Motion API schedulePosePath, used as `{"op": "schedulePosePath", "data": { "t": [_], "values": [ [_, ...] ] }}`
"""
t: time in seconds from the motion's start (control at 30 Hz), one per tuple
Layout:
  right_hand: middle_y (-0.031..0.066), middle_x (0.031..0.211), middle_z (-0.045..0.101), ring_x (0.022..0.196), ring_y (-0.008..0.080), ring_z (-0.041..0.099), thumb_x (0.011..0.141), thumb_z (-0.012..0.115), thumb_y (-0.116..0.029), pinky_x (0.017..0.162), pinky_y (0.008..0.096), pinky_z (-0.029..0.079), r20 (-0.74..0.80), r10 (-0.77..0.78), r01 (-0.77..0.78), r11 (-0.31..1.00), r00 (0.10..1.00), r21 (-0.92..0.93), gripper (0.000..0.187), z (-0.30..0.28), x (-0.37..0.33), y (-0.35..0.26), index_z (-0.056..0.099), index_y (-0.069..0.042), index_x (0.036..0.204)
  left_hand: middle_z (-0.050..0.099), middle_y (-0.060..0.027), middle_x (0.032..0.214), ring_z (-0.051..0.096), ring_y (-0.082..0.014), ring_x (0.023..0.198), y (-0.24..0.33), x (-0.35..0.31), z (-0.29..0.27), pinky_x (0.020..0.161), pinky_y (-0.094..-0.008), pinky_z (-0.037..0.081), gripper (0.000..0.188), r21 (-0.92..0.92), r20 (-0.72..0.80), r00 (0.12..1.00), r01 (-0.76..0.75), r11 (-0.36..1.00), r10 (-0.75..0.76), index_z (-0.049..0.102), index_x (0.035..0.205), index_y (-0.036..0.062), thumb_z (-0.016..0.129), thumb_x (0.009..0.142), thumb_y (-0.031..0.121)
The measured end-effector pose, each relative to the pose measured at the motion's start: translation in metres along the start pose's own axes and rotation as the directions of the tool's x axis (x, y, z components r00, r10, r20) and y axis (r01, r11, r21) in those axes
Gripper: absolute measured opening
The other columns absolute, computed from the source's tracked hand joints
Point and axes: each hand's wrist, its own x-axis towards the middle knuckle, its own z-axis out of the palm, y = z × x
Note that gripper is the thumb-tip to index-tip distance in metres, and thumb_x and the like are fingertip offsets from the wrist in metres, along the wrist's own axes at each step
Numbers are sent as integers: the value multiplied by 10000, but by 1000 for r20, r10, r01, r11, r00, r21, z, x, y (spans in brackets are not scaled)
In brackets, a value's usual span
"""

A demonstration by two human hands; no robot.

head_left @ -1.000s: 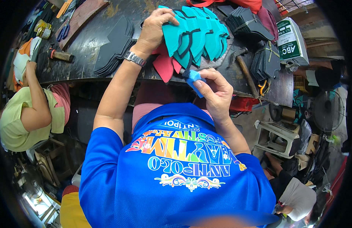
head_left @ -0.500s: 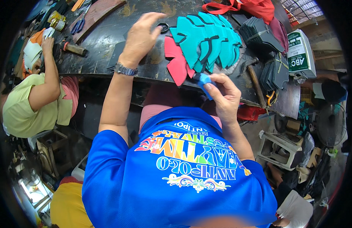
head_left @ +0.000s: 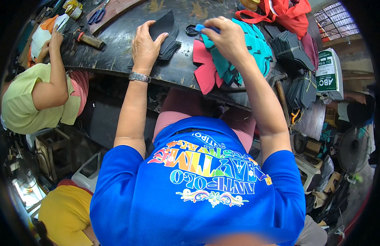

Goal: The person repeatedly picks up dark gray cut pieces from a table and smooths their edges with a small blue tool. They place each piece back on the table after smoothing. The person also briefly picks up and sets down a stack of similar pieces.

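Observation:
My left hand, with a watch at the wrist, grips the left side of a stack of dark grey cut pieces, thumb against their near face. My right hand is closed around a small blue applicator. Its tip is beside a small round black container; whether they touch I cannot tell. Just right of and under that hand lie fanned teal cut pieces with dark strips along their edges. Red cut pieces lie at the table's front edge, partly beneath the teal ones.
Bundled dark pieces, a red bag and a white-and-green box stand at the right. A hammer and scissors lie at the left, near a co-worker in a pale green top.
My right hand has moved up from the table's front edge to the round container with the blue applicator. My left hand has come down onto the dark pieces, now raised.

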Motion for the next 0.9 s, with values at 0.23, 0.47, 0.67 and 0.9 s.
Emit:
{"op": "schedulePosePath", "data": {
  "t": [0.23,0.47,0.67,0.9],
  "values": [
    [62,968,680,1005,273,586,790,621,-189,872,438,423,335,8,163,862,942,-480,187,64,43,15,738,-168,934,669,-155,943,615,-307,931,-1,-1,-2,941,-422,365,453,63,-2,1000,18,998,-18,597,1114,91,707,803,401],
    [77,908,672,872,253,622,796,663,-194,780,395,473,37,-85,91,973,996,-215,173,34,34,7,727,-132,945,666,-142,809,617,-274,779,-12,1,1,775,-372,452,341,-221,-55,991,111,969,-126,640,963,46,630,891,380],
    [36,848,638,818,159,649,797,726,-88,710,274,515,53,241,-209,690,969,693,220,-24,-33,-6,682,4,992,592,18,705,481,-46,659,2,-3,-13,587,-209,413,257,-661,-229,968,-80,746,-99,618,918,21,634,928,277],
    [124,1110,617,946,204,638,820,693,-6,826,377,557,82,404,-168,181,911,969,316,-44,-104,-23,626,41,1125,502,99,750,421,2,707,78,-35,-21,613,-150,354,184,-867,22,999,32,497,-25,620,907,44,615,946,223]
  ]
}}
